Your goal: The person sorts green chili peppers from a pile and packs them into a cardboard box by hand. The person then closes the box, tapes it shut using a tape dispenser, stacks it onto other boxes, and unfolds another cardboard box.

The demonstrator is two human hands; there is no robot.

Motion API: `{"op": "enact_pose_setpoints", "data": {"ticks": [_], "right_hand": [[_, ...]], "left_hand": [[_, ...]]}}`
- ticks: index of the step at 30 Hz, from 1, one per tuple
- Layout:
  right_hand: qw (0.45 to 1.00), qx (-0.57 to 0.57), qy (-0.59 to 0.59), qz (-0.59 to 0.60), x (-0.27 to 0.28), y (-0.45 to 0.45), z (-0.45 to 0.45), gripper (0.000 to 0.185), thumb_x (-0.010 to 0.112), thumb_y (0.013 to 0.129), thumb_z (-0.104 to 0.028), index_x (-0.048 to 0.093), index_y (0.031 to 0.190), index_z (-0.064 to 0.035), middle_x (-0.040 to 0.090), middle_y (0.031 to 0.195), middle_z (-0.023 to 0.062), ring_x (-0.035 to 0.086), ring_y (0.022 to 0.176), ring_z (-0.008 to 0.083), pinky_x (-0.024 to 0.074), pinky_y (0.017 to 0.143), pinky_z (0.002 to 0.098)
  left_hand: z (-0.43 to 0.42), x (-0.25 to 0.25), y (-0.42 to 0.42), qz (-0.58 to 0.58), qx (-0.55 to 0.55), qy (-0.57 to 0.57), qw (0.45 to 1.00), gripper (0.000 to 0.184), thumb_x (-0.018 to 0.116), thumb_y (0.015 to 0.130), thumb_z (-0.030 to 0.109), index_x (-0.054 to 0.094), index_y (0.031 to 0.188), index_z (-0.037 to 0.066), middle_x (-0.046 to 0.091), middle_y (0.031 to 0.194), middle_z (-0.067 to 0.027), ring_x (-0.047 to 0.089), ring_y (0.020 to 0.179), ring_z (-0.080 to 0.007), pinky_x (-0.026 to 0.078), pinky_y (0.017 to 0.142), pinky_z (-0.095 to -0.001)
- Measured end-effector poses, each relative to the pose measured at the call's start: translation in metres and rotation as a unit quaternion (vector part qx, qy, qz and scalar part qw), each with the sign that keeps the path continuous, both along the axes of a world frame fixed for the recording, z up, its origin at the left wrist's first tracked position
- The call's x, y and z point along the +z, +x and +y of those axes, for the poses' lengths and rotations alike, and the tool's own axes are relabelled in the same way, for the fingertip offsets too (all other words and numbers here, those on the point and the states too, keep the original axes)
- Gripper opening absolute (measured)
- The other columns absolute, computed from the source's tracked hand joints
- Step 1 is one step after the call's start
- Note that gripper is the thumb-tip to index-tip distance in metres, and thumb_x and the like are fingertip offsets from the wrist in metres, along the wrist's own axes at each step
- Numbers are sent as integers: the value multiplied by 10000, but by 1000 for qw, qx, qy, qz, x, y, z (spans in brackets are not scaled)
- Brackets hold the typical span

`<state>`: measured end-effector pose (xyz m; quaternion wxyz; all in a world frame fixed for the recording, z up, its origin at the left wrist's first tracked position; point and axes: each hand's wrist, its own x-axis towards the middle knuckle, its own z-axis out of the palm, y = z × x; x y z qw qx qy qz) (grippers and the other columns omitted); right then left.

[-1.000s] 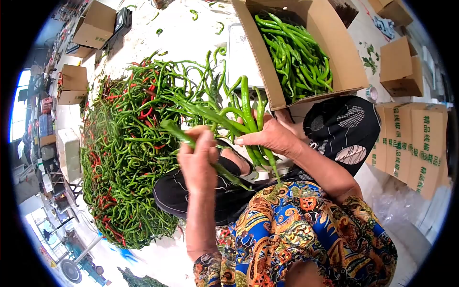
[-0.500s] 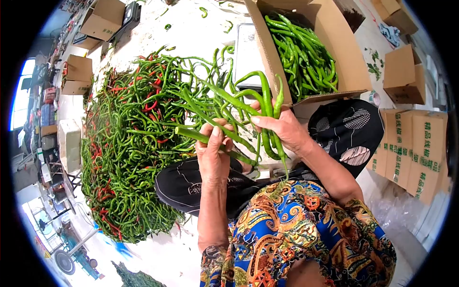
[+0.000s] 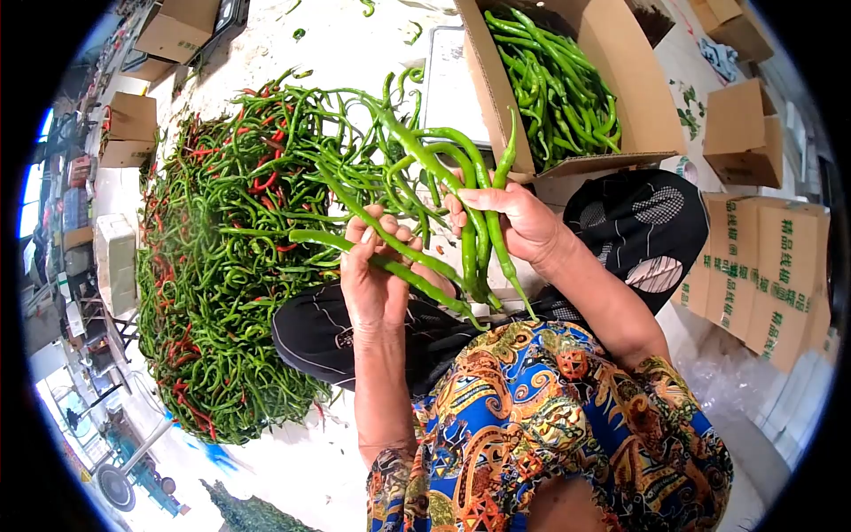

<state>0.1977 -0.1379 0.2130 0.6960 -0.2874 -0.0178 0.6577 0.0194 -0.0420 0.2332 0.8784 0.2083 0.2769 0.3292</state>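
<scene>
Several long green chili peppers (image 3: 476,235) are bunched in my right hand (image 3: 521,222), its thumb pressed across them and their tips hanging toward my lap. My left hand (image 3: 377,275) is closed around a few more green chili peppers (image 3: 425,285), which slant down to the right between thumb and fingers. The tips of both bunches come close together just above my shirt. Beyond my left hand spreads a big heap of green and red chili peppers (image 3: 239,266). An open cardboard box (image 3: 643,97) holding long green peppers (image 3: 558,93) stands past my right hand.
A pale flat tray or scale (image 3: 446,84) sits left of the box. Printed cartons (image 3: 762,275) stand at my right, and a smaller box (image 3: 745,133) lies behind them. A white foam box (image 3: 116,262) is left of the heap. My knees flank the work area.
One long pepper that stretched between the hands now lies with the right-hand bunch. My left hand has moved slightly left and down, and the whole view has shifted a little.
</scene>
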Motion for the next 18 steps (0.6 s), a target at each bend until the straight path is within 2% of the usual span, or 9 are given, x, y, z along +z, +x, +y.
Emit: {"op": "enact_pose_setpoints", "data": {"ticks": [3, 7, 8, 12, 18], "right_hand": [[999, 15, 26, 24, -2, 2, 3, 328, 638, 890, -114, 537, 1174, 18, 620, 891, 81, 622, 791, 158, 516, 745, 276], [999, 39, 30, 18, 1, 3, 3, 424, 592, 864, -84, 493, 1260, 33, 619, 1013, 112, 626, 883, 200, 516, 860, 350], [999, 38, 29, 21, -1, 2, 3, 423, 587, 861, -78, 498, 1260, 33, 630, 1017, 116, 633, 895, 209, 517, 875, 352], [999, 30, 0, 11, 4, -2, 5, 389, 584, 860, -66, 527, 1233, 30, 644, 1020, 118, 640, 895, 208, 527, 860, 333], [998, 51, -30, -37, -1, -1, 4, 308, 617, 889, -71, 568, 1183, 6, 659, 1023, 114, 646, 919, 201, 522, 873, 325]], "left_hand": [[2, -10, -5, -70, 3, -27, 997, 341, 572, 898, 77, 501, 1228, 30, 538, 971, -66, 518, 835, -150, 480, 751, -307], [0, -8, -6, -13, 7, -48, 999, 371, 569, 890, 58, 503, 1252, 10, 531, 969, -76, 501, 800, -143, 466, 713, -264], [-1, -11, -6, -3, -2, -35, 999, 366, 577, 903, 80, 509, 1255, 4, 565, 970, -80, 543, 823, -157, 497, 729, -265], [-5, -9, -3, 62, 3, -23, 998, 337, 590, 932, 134, 523, 1223, -22, 634, 939, -87, 629, 858, -195, 551, 773, -310], [-6, -9, -6, 95, -4, -5, 995, 338, 585, 936, 134, 522, 1227, -27, 635, 960, -93, 631, 865, -184, 554, 776, -309]]}}
